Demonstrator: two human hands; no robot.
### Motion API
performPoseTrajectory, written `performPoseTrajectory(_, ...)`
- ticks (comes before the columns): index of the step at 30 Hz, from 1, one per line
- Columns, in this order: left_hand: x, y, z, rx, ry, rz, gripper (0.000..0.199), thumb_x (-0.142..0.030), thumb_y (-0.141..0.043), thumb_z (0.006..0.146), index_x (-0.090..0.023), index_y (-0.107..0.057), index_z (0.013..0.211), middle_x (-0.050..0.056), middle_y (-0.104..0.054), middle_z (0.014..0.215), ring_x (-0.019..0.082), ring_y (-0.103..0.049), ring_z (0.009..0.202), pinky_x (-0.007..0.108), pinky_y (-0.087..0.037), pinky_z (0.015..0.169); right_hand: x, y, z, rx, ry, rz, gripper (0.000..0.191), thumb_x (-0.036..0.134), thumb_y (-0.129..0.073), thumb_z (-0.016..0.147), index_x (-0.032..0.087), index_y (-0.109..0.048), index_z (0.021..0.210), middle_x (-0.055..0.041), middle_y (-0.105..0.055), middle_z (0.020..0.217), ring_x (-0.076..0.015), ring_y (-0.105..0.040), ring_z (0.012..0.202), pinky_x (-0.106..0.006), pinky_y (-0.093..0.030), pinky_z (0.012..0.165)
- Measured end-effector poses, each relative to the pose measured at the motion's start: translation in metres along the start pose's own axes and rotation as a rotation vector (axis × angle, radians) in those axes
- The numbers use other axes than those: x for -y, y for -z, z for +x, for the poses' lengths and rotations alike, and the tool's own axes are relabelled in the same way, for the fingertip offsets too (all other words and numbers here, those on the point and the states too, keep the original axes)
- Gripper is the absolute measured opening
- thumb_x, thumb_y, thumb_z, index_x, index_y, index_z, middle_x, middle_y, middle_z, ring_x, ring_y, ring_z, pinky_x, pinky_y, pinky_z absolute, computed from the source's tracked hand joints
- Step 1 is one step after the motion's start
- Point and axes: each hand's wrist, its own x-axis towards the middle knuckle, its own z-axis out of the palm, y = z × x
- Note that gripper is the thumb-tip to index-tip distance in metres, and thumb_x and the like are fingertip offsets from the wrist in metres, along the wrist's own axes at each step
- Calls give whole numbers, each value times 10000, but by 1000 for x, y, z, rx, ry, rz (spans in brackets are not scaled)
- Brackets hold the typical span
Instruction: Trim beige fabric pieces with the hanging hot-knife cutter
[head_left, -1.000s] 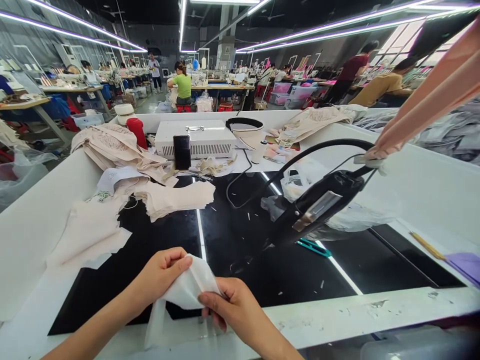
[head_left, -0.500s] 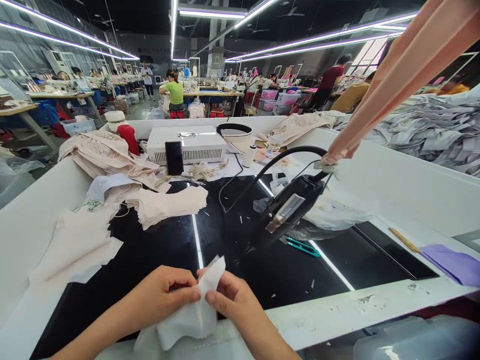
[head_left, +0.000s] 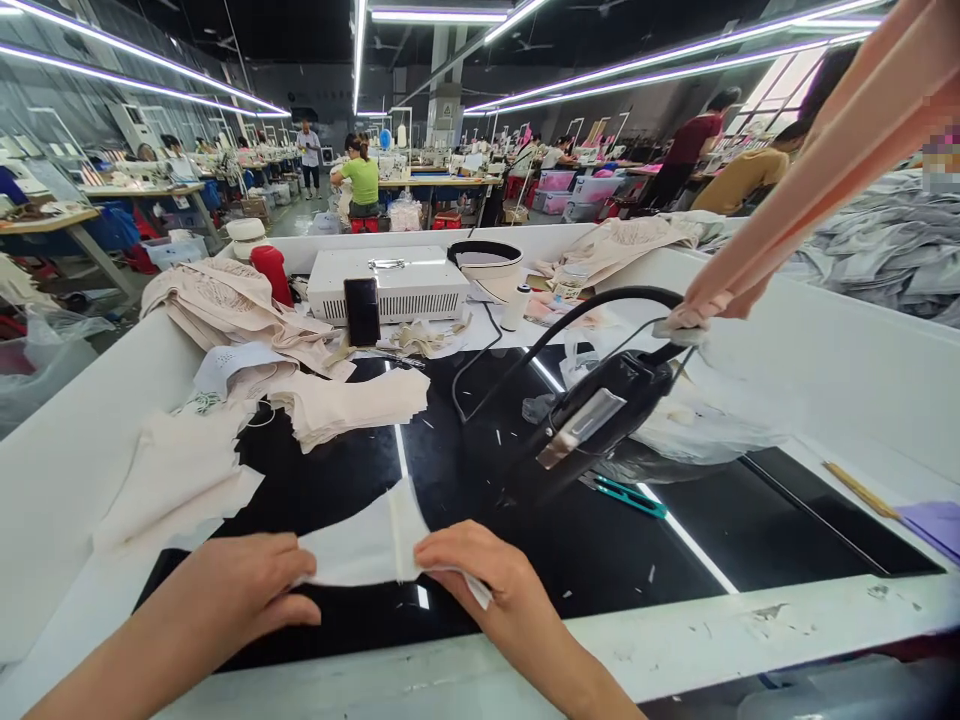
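Note:
A white piece of fabric (head_left: 360, 548) with a seam-like strip across it is stretched between my two hands, just above the black glossy work surface (head_left: 420, 640). My left hand (head_left: 262, 585) is closed on its left end. The right end is pinched by my right hand (head_left: 484, 570), and a corner of the cloth pokes out below those fingers. To the right of the cloth hangs a black handheld tool (head_left: 600, 420) with a cable, tied up by a peach fabric strip (head_left: 810, 170). Teal thread snips (head_left: 626, 495) lie beneath it.
Stacked cream fabric pieces (head_left: 360, 400) and loose cut cloth (head_left: 172, 480) lie at the left. Behind them stand a phone (head_left: 362, 312), a white box unit (head_left: 405, 290) and a red bottle (head_left: 271, 275). A wooden-handled tool (head_left: 859, 488) is at right. Co-workers sit farther back.
The fabric, earlier bunched upright between my close-set hands, is now spread flat and wide. My left hand has moved left and my right hand slightly right. The view has shifted a little.

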Motion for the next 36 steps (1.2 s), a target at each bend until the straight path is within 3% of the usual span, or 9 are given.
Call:
performPoseTrajectory(3, -9, -12, -1, 0, -33, 50, 229, -338, -562, 1023, -237, -650, 837, -34, -611, 700, 152, -601, 599, 280, -355, 529, -6, -2, -16, 162, -9, -169, 242, 294, -697, 944, 274, -740, 1181, -66, -785, 1115, -235, -720, 997, -353, -593, 885)
performPoseTrajectory(6, -27, -21, 18, -102, -111, 67, 251, -207, -431, 1062, -216, -654, 948, 9, -649, 814, 173, -625, 718, 280, -452, 647, -4, 5, -27, 138, 87, -308, 317, 284, -717, 925, 278, -707, 1241, -82, -765, 1194, -255, -718, 1036, -385, -590, 927)
performPoseTrajectory(10, -54, -36, 52, -261, -194, 41, 229, -118, -406, 1038, -193, -619, 1077, 71, -693, 1016, 198, -670, 867, 308, -524, 731, -1, 26, -41, -124, 161, -373, 252, 200, -678, 926, 302, -722, 1152, -52, -790, 1006, -238, -732, 898, -350, -599, 824)
performPoseTrajectory(15, -67, -56, 71, -259, -218, 97, 175, -133, -530, 998, -160, -585, 1161, 112, -701, 1173, 261, -688, 1040, 361, -561, 789, -7, 62, -47, -664, -108, -248, 74, 294, -670, 941, 314, -710, 999, -13, -668, 852, -182, -640, 752, -294, -547, 704)
performPoseTrajectory(17, -67, -60, 73, -251, -223, 86, 205, -137, -573, 986, -159, -582, 1189, 106, -699, 1210, 269, -683, 1082, 365, -562, 813, -9, 77, -35, -765, -102, -125, 354, 416, -765, 861, 354, -653, 1191, -19, -657, 1003, -191, -635, 842, -320, -562, 779)
performPoseTrajectory(21, -67, -63, 76, -236, -243, 42, 243, -141, -605, 976, -161, -590, 1218, 94, -692, 1244, 269, -672, 1123, 376, -565, 875, -4, 98, 6, -625, -29, 89, 937, 642, -832, 702, 398, -392, 1493, -103, -511, 1463, -313, -574, 1257, -425, -564, 892)
performPoseTrajectory(28, -84, -68, 87, -259, -347, -63, 248, -122, -534, 995, -166, -600, 1230, 108, -697, 1232, 228, -671, 1126, 368, -567, 951, 8, 88, 48, -606, 116, 191, 403, 504, -741, 862, 319, -594, 1189, -24, -686, 1007, -193, -678, 761, -382, -574, 726)
performPoseTrajectory(33, -88, -74, 95, -300, -336, -1, 290, -104, -513, 1002, -149, -577, 1282, 106, -686, 1278, 245, -657, 1167, 376, -569, 918, 9, 58, 54, -582, 111, 233, 584, 403, -785, 832, 317, -477, 1320, -19, -643, 1012, -171, -634, 753, -342, -563, 688)
performPoseTrajectory(36, -87, -72, 97, -360, -304, 55, 230, -135, -479, 1031, -122, -597, 1228, 107, -714, 1226, 254, -680, 1113, 361, -577, 820, 14, 37, 58, -623, 91, 232, 490, 352, -777, 843, 322, -471, 1226, 4, -629, 937, -155, -621, 693, -321, -557, 649)
